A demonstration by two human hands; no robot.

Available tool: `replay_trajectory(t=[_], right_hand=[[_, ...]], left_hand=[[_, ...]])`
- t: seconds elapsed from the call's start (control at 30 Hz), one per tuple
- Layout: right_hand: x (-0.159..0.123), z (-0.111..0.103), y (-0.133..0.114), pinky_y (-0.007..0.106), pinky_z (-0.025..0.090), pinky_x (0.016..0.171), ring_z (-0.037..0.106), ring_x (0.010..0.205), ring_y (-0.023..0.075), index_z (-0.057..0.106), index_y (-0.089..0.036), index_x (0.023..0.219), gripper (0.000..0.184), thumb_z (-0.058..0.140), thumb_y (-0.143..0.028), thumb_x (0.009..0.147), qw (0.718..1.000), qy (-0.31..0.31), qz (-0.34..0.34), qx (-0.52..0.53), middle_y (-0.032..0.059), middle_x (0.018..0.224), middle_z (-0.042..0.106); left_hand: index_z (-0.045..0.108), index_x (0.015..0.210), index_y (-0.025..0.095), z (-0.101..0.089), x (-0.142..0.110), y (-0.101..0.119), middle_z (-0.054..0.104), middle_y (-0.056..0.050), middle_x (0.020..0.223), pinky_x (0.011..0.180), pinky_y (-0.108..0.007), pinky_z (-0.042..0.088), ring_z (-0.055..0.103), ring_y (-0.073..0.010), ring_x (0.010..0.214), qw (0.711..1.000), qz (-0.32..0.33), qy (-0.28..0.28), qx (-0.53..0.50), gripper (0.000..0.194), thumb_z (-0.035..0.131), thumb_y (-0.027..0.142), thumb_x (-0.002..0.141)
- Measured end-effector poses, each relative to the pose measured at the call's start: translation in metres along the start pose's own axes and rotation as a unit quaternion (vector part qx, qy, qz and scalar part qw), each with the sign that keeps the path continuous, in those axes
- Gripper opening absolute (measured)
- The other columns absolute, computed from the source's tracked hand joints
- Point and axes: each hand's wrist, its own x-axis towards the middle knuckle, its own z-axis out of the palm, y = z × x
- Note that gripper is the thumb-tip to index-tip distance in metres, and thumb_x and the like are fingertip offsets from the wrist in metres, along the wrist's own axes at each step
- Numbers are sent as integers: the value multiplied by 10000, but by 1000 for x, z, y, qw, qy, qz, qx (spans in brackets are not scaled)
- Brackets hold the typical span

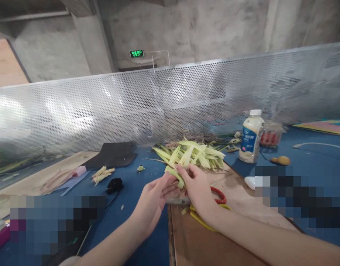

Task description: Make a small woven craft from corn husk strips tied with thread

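Both hands meet just in front of a pile of pale green corn husks. Between their fingertips is a folded strip of corn husk. My left hand pinches it from the left, thumb and fingers together. My right hand grips it from the right with curled fingers. Beneath the hands lies a whitish, transparent-looking item, mostly covered. Partly hidden by my right wrist are a red scissor handle and a yellow handle.
To the right stand a white-capped bottle and a clear tub with red contents. On the left are black sheets, pale husk bundles and a small black object. A perforated metal screen runs behind the table.
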Motion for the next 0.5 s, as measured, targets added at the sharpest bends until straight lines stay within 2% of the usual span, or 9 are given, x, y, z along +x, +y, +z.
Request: replay_trajectory(t=[0.1, 0.2, 0.37, 0.5], right_hand=[[-1, -1, -3, 204, 310, 312, 373, 357, 86, 371, -206, 564, 375, 539, -504, 717, 1000, 4, -5, -1, -58, 462, 404], [-1, -2, -5, 206, 320, 326, 386, 366, 88, 384, -203, 567, 371, 550, -503, 710, 1000, 6, -10, -8, -56, 465, 412], [-9, -1, -8, 211, 354, 373, 430, 394, 96, 429, -195, 583, 320, 573, -450, 711, 999, -17, -28, -18, -52, 481, 455], [-14, 0, -11, 219, 361, 361, 456, 395, 111, 468, -198, 617, 279, 572, -437, 715, 999, -45, -13, 9, -45, 490, 491]], left_hand=[[659, 831, 103, 5, -4, 2, 656, -86, 877, 845, -280, 443, 590, -153, 847, 998, 16, -54, 10, 205, 550, 272, 797], [631, 894, 129, 6, -5, 2, 644, -75, 902, 782, -281, 459, 588, -150, 809, 995, 27, -83, 41, 190, 536, 267, 804], [594, 848, 142, 1, -1, 1, 628, -33, 813, 678, -248, 456, 563, -118, 684, 987, 59, -55, 142, 148, 593, 254, 752], [586, 874, 151, 0, -1, 3, 638, -36, 848, 657, -238, 455, 572, -142, 732, 979, 70, -52, 184, 199, 642, 206, 691]])
